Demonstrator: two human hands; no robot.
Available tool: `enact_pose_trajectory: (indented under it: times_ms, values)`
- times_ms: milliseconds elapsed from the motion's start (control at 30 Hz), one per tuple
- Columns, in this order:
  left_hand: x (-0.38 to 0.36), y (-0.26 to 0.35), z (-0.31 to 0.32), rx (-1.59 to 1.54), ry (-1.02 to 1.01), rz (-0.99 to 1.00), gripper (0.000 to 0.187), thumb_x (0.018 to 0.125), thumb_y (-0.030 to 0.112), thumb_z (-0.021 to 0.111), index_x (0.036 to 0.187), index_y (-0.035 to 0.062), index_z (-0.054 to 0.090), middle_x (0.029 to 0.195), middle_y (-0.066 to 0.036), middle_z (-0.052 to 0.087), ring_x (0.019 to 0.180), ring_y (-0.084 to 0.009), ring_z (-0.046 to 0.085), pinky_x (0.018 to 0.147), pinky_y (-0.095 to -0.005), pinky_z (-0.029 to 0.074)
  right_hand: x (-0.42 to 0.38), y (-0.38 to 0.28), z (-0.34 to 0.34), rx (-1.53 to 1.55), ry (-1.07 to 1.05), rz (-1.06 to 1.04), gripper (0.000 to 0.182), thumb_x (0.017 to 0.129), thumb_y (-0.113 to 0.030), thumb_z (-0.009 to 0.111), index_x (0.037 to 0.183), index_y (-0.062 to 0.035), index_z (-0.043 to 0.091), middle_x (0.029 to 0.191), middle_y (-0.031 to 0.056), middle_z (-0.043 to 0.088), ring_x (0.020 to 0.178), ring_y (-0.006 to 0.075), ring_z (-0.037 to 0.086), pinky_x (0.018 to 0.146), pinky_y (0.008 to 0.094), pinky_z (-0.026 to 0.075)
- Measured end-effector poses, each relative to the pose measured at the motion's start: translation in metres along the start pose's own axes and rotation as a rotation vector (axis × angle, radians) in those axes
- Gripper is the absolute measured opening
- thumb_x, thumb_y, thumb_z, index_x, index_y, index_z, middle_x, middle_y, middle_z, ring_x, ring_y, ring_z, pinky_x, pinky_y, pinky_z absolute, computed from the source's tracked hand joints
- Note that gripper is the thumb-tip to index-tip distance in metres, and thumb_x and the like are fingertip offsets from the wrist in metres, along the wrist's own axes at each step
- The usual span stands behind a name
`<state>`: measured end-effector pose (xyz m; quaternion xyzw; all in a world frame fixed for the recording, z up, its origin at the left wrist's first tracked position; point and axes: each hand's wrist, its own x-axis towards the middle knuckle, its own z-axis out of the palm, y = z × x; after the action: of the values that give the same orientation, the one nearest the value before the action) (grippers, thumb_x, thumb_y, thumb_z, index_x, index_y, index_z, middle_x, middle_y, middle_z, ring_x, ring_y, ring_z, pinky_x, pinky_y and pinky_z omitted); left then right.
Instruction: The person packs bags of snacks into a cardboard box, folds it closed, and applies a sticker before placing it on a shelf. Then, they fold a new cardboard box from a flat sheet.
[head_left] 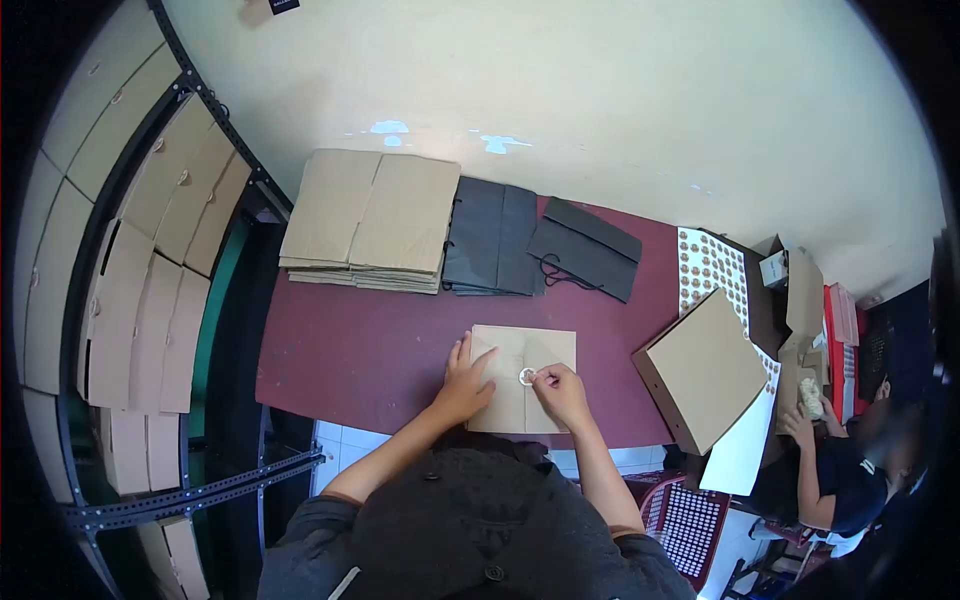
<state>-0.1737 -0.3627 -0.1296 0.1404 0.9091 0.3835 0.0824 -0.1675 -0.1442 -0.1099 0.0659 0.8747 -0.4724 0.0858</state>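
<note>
A flat square kraft cardboard box [550, 348] lies in front of me, with a seam down its middle. My left hand [466, 384] rests on its left part, fingers spread and stretched out. Over the seam, a round white sticker [526, 377] with a brownish print sits at the fingertips of my right hand [561, 392]. Thumb and index finger of that hand are pinched at the sticker's right edge. The maroon table [340, 350] lies under the box.
Behind the box are a stack of flat cardboard [375, 215] and black paper bags [490, 235]. A closed box [705, 375] stands at right on sticker sheets [712, 265]. Shelves of boxes [130, 300] rise at left. Another person [845, 480] sits at far right near a red chair [685, 525].
</note>
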Motion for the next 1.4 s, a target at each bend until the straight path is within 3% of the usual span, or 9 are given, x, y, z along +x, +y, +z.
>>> enact_pose_trajectory:
  times_ms: [233, 333, 433, 633, 867, 1000, 1067, 1300, 1400]
  values:
    - [0.015, -0.008, 0.027, 0.027, 0.053, -0.003, 0.07, 0.082, 0.031, 0.063, 0.144, 0.0227, 0.032, 0.15, -0.028, 0.002, 0.135, -0.0516, 0.012, 0.105, -0.0667, 0.016, 0.008, -0.008, 0.002, -0.181, -0.081, 0.004, 0.017, 0.078, -0.02, 0.067, 0.081, -0.0028, 0.069, 0.084, 0.0154, 0.06, 0.079, 0.0299, 0.06, 0.071, 0.0391, 0.048]
    - [0.016, -0.006, 0.029, 0.003, 0.052, -0.064, 0.075, 0.081, 0.039, 0.064, 0.145, 0.0239, 0.027, 0.151, -0.026, 0.002, 0.135, -0.0512, 0.012, 0.104, -0.0693, 0.013, 0.009, -0.005, 0.009, -0.31, -0.027, -0.065, 0.022, 0.078, -0.022, 0.069, 0.079, -0.0004, 0.068, 0.08, 0.0153, 0.06, 0.073, 0.0282, 0.061, 0.067, 0.0371, 0.048]
    - [0.016, 0.014, 0.02, 0.14, -0.007, -0.175, 0.081, 0.079, 0.049, 0.065, 0.146, 0.0236, 0.026, 0.151, -0.025, 0.003, 0.135, -0.0506, 0.013, 0.102, -0.0723, 0.01, 0.009, 0.0, 0.012, -0.3, -0.004, -0.075, 0.019, 0.077, -0.019, 0.067, 0.077, 0.0001, 0.067, 0.078, 0.0179, 0.06, 0.073, 0.032, 0.061, 0.067, 0.0394, 0.049]
    - [0.017, 0.012, 0.028, 0.214, 0.054, -0.157, 0.087, 0.076, 0.057, 0.064, 0.146, 0.0233, 0.025, 0.151, -0.025, 0.007, 0.135, -0.0491, 0.016, 0.101, -0.0742, 0.008, 0.007, -0.002, 0.018, -0.245, 0.05, -0.052, 0.02, 0.075, -0.014, 0.067, 0.07, 0.0048, 0.065, 0.072, 0.0214, 0.062, 0.069, 0.0318, 0.063, 0.065, 0.0394, 0.05]
    - [0.018, 0.013, 0.027, 0.227, 0.032, -0.158, 0.089, 0.077, 0.059, 0.062, 0.148, 0.0238, 0.022, 0.151, -0.027, 0.004, 0.134, -0.0494, 0.018, 0.101, -0.0737, 0.007, 0.011, 0.008, 0.023, -0.213, 0.057, -0.018, 0.019, 0.074, -0.013, 0.068, 0.069, 0.0048, 0.065, 0.072, 0.0215, 0.062, 0.069, 0.0317, 0.063, 0.066, 0.039, 0.05]
    - [0.017, 0.012, 0.028, 0.255, 0.064, -0.147, 0.09, 0.073, 0.055, 0.066, 0.146, 0.0218, 0.026, 0.15, -0.026, 0.009, 0.133, -0.0476, 0.02, 0.102, -0.0727, 0.01, 0.013, 0.006, 0.026, -0.315, 0.069, -0.017, 0.018, 0.073, -0.013, 0.069, 0.069, 0.004, 0.065, 0.073, 0.0211, 0.063, 0.069, 0.0321, 0.064, 0.066, 0.0377, 0.051]
    - [0.018, 0.011, 0.027, 0.253, 0.012, -0.162, 0.092, 0.075, 0.056, 0.065, 0.148, 0.0244, 0.02, 0.151, -0.027, 0.002, 0.134, -0.0492, 0.019, 0.101, -0.0732, 0.008, 0.012, 0.001, 0.023, -0.294, 0.07, -0.001, 0.018, 0.073, -0.014, 0.068, 0.068, 0.0035, 0.066, 0.069, 0.0204, 0.063, 0.066, 0.0321, 0.064, 0.065, 0.0381, 0.051]
    - [0.018, 0.01, 0.029, 0.247, 0.035, -0.159, 0.093, 0.073, 0.053, 0.067, 0.148, 0.0246, 0.021, 0.151, -0.027, 0.002, 0.133, -0.0485, 0.021, 0.101, -0.0731, 0.009, 0.006, -0.012, 0.025, -0.358, 0.074, -0.002, 0.027, 0.072, -0.019, 0.071, 0.065, 0.0043, 0.061, 0.063, 0.0206, 0.062, 0.063, 0.034, 0.064, 0.064, 0.0411, 0.051]
    - [0.018, 0.014, 0.026, 0.235, 0.053, -0.161, 0.09, 0.072, 0.051, 0.068, 0.146, 0.0217, 0.026, 0.15, -0.027, 0.008, 0.135, -0.0471, 0.018, 0.102, -0.0727, 0.01, 0.003, -0.024, 0.015, -0.579, 0.183, 0.039, 0.042, 0.071, -0.032, 0.077, 0.087, 0.0012, 0.056, 0.074, 0.0184, 0.061, 0.078, 0.0383, 0.06, 0.073, 0.0421, 0.049]
